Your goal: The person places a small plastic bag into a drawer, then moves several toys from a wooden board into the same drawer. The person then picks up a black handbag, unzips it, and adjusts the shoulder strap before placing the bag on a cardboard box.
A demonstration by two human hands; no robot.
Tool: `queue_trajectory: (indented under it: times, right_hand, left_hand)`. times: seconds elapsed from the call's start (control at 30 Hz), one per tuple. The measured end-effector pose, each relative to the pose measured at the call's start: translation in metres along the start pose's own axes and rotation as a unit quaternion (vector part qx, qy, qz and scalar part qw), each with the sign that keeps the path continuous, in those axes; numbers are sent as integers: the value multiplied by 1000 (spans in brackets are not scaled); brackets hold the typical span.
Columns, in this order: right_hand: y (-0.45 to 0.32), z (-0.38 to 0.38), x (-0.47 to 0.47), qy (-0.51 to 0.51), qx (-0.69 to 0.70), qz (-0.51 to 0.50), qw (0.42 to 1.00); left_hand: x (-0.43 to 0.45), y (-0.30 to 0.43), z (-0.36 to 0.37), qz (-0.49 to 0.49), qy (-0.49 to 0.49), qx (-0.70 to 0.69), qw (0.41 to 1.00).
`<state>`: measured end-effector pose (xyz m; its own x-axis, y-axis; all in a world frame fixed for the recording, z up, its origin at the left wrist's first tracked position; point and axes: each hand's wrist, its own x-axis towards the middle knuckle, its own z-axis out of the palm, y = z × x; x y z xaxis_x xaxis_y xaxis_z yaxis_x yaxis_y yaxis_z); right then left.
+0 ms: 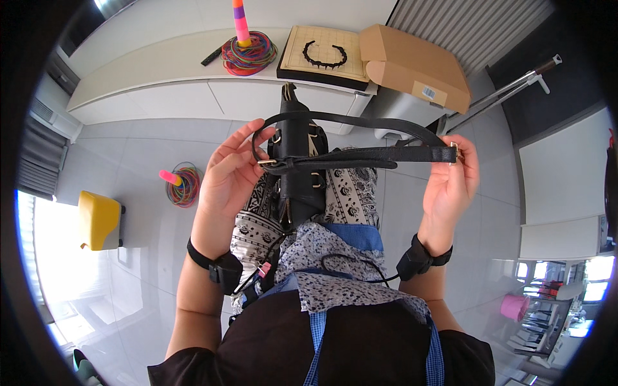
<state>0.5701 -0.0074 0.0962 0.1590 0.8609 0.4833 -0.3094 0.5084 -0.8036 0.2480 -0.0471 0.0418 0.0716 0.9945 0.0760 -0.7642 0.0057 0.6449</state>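
Note:
A black leather strap with gold-coloured buckles is stretched between my hands, above a black handbag. My left hand holds the looped end, fingers around the bend beside one buckle. At the other end, my right hand pinches the strap by a second buckle. The handbag rests on my lap across patterned black-and-white trousers, and its metal zips show at both ends. Part of its top is hidden under the strap.
Ahead stands a low white cabinet bearing a stacked cone with coloured rings, a wooden board and an open cardboard box. On the floor to the left are more rings and a yellow case. A cable crosses my apron.

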Motion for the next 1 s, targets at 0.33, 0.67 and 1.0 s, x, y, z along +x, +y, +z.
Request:
queue_trajectory:
  times: [0.33,0.67,1.0]
  right_hand:
    - [-12,8,-2,-11,-16,-20,1000]
    - [-2,-6,1,-30,54,-22,998]
    - [9,-27,9,-61,207,-26,976]
  left_hand:
    - [1,-4,-5,1,-8,10,1000]
    - [-4,-4,3,10,46,-87,995]
    - [-5,8,1,0,69,68,995]
